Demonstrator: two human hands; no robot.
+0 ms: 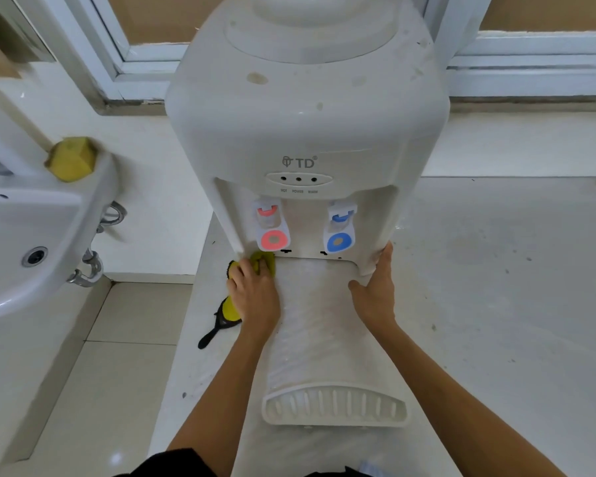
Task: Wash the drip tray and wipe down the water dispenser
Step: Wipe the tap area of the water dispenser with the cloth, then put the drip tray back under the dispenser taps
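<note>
Fingers on stained white dispenser

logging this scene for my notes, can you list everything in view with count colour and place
water dispenser: 1, off-white, stained top, centre on the counter
taps: 2, red on the left, blue on the right, under the front panel
drip tray: 1, white, slotted, at the dispenser's base nearest the camera
cloth: 1, yellow and black, under the left hand
sponge: 1, yellow, on the sink rim
sink: 1, white, far left
counter: 1, pale, speckled with dirt
window frame: 1, white, behind
hands: 2, left hand pressing the cloth at the dispenser's left lower edge, right hand on its right lower edge
</note>
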